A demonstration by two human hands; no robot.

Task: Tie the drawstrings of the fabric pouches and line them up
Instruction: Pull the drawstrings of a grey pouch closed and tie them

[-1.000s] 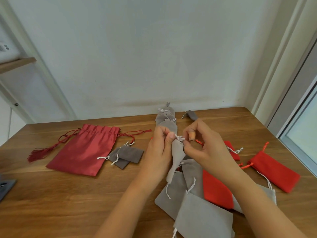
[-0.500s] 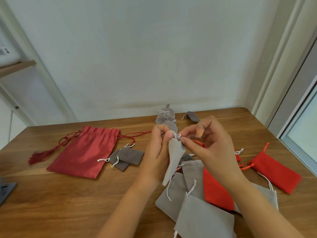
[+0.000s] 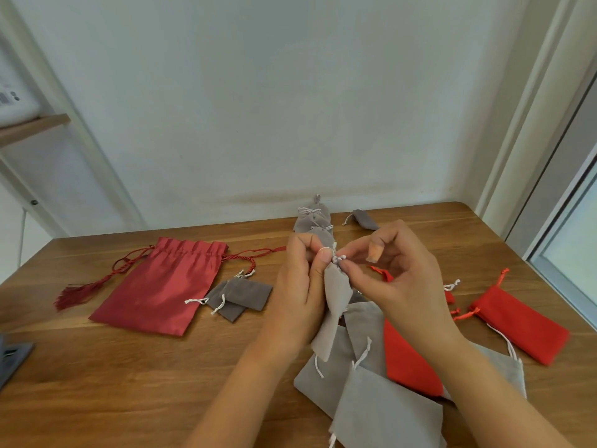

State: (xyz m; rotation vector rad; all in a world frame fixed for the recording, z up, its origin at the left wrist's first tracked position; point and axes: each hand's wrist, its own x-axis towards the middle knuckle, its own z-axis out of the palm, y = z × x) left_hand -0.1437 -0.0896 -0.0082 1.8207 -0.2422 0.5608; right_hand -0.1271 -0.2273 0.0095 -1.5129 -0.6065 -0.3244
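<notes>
A small light grey pouch hangs above the wooden table, held up by its neck. My left hand pinches the gathered neck with thumb and fingers. My right hand pinches the white drawstring at the pouch's top. Behind the hands, a short row of tied grey pouches runs toward the wall. A heap of loose grey pouches and a red one lies under my forearms.
A large dark red satin bag with a tassel cord lies at the left, with two small brown-grey pouches beside it. A red pouch sits near the right edge. One grey pouch lies by the wall. A dark object pokes in at far left.
Both hands have lifted the grey pouch a little higher off the heap. My right hand's fingers have spread and shifted at the drawstring. The camera tilted slightly.
</notes>
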